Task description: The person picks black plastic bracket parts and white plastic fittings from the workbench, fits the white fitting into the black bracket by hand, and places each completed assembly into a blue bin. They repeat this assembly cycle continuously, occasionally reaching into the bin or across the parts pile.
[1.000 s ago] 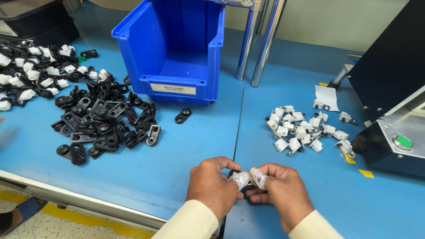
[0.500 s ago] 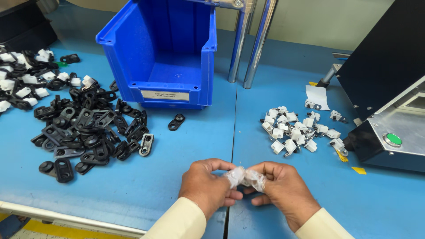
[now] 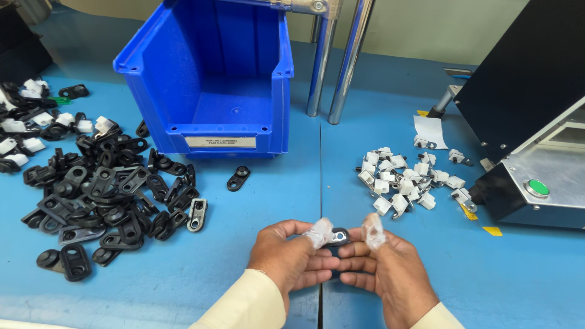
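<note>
hands [image 3: 292, 259] [image 3: 387, 274] meet at 6 o'clock on the blue table [image 3: 256, 244], both pinching one small black-and-metal part [image 3: 339, 236] between wrapped fingertips [image 3: 319, 230]. slack grip may drop it toward the black pile [image 3: 109, 201] at 9 o'clock, mixing stock.

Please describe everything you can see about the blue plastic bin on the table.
The open-fronted blue plastic storage bin stands upright at the back of the blue table, its low front wall facing the camera. It looks like glossy moulded plastic, with thick rims and a pale label strip on the front lip. What shows of its inside holds nothing. Black flat plastic parts lie before its left corner; whether any touch it is unclear. Neither hand touches it.
</note>
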Demonstrator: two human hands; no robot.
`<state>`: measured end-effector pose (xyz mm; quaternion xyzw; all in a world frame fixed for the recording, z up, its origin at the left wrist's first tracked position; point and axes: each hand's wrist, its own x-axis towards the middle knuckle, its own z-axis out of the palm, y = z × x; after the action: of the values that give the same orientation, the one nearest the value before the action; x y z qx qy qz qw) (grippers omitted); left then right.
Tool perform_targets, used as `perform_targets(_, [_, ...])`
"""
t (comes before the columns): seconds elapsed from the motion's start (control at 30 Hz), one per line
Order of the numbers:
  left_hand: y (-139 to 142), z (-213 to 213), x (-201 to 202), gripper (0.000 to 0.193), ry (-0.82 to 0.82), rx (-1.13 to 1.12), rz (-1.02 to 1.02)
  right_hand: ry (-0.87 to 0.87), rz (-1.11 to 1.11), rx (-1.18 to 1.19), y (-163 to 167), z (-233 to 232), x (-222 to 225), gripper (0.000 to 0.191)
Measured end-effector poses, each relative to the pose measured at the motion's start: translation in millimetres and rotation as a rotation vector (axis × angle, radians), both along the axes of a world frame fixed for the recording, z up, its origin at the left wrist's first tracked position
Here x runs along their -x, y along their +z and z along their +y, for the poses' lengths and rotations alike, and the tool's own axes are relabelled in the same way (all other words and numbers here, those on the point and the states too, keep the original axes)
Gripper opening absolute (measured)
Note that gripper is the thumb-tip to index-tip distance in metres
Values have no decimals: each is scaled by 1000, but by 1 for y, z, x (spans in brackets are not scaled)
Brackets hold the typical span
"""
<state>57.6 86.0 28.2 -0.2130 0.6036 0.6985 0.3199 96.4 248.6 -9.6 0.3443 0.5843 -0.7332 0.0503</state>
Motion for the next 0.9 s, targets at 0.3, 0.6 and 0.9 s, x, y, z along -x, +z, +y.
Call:
perform_targets(0.3, [-1,0,3,23,4,-28,40,52,40,-86,-8,-7,3,24])
perform_targets(0.6, [-3,-11,8,29,39,-21,28,13,-60,54,7,-20,2,30])
perform_targets(0.9, [0,-23,7,42,-86,-95,-98,-26,-70,-82,10,-21,14,25])
